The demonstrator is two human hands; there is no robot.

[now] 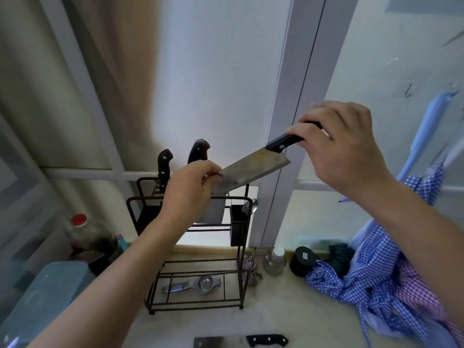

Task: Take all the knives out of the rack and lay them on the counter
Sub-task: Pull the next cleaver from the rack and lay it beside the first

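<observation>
A cleaver with a black riveted handle is held in the air above the dark wire rack. My right hand grips its handle. My left hand pinches the far end of its blade. Two more black-handled knives stand upright in the rack's top slots behind my left hand. Another knife lies flat on the beige counter at the bottom edge of the view.
A black utensil cup hangs on the rack's right side. A metal squeezer lies under the rack. A red-capped bottle and blue box stand left. A small jar, black cylinder and checked cloth lie right.
</observation>
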